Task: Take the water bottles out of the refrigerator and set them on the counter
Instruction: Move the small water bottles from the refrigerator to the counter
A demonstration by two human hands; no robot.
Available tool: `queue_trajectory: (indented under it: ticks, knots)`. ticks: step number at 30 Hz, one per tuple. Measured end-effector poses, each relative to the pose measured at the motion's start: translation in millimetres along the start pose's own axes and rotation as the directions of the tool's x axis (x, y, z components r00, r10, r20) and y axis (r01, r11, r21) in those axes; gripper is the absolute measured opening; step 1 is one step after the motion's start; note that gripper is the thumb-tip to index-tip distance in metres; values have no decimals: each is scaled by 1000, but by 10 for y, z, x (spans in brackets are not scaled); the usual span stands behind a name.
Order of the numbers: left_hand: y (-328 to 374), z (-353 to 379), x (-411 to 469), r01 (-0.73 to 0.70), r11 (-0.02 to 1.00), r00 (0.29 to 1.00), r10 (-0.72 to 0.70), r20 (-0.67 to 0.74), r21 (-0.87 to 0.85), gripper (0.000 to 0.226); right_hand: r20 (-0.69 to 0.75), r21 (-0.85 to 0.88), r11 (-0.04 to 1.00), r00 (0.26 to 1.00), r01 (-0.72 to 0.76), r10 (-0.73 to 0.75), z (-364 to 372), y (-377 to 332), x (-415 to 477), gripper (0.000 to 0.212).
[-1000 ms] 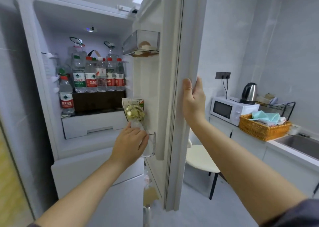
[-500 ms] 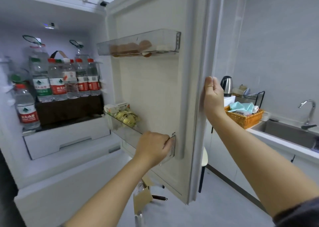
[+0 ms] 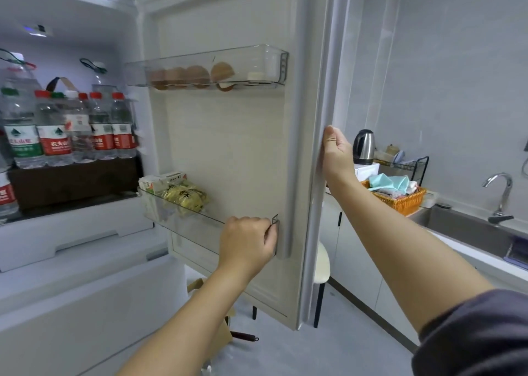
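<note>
Refrigerator door wider open, left hand on bin

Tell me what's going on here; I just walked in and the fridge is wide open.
A person holds the refrigerator door open. The right hand grips its outer edge, and the left hand grips the end of the lower door bin. The water bottles stand inside on the shelf, untouched.
</note>
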State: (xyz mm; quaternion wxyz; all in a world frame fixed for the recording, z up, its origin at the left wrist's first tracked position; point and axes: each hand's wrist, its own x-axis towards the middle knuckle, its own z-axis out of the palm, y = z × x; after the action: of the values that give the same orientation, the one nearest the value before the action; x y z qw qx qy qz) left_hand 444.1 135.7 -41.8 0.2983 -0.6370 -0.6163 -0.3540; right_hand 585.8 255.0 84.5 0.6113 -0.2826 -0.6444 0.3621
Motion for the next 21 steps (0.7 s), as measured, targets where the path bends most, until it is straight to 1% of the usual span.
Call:
queue_trajectory:
  ticks: [5,10,15,19,21]
  knots:
    - [122,245,121,36,998,999,-34,-27,57,36,38,-18,1000,999,-2,2,-123,150,240,33]
    - [217,427,241,76,991,997,-78,9,108,35,83,-22,999,996,-29,31,-206,318,496,30]
    - [335,560,364,125,980,991,-129,19,153,27,99,34,998,994,-54,50,-237,450,675,25]
    - [405,623,447,146,980,988,-152,36,137,19,94,31,997,994,-64,61,-245,559,819,42]
    - [409,685,484,135,979,989,-142,38,154,17,89,25,997,993,-76,73,-254,627,904,46]
